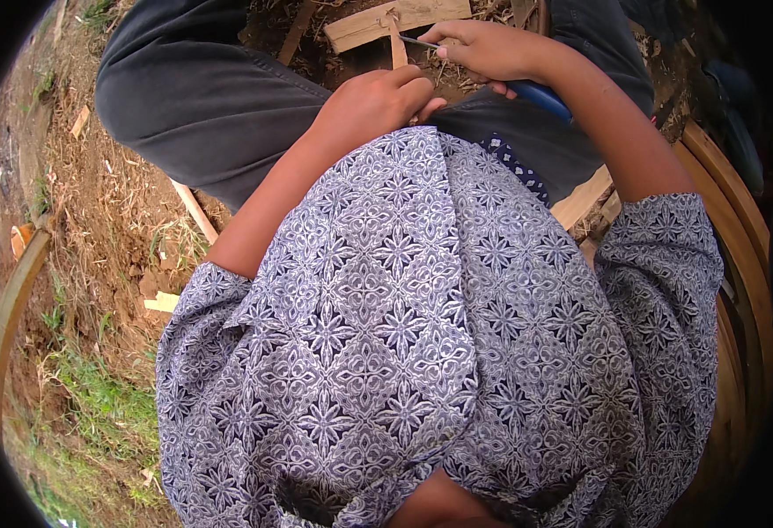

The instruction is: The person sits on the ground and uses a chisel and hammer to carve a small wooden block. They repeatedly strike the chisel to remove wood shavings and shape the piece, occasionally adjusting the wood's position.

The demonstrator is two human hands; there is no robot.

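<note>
At the top middle of the head view, my left hand is closed around the lower end of a thin wooden strip. The strip's far end lies against a pale wooden block on the ground. Beside it, my right hand grips a knife with a long blue handle, which sticks out under the wrist. Its narrow blade points left and meets the strip, or lies very close to it. My left fingertips are partly hidden.
My crossed legs in dark trousers frame the work spot. Wood chips and shavings litter the brown soil at left, with grass lower down. Curved wooden pieces stand at right, and another curved piece at far left.
</note>
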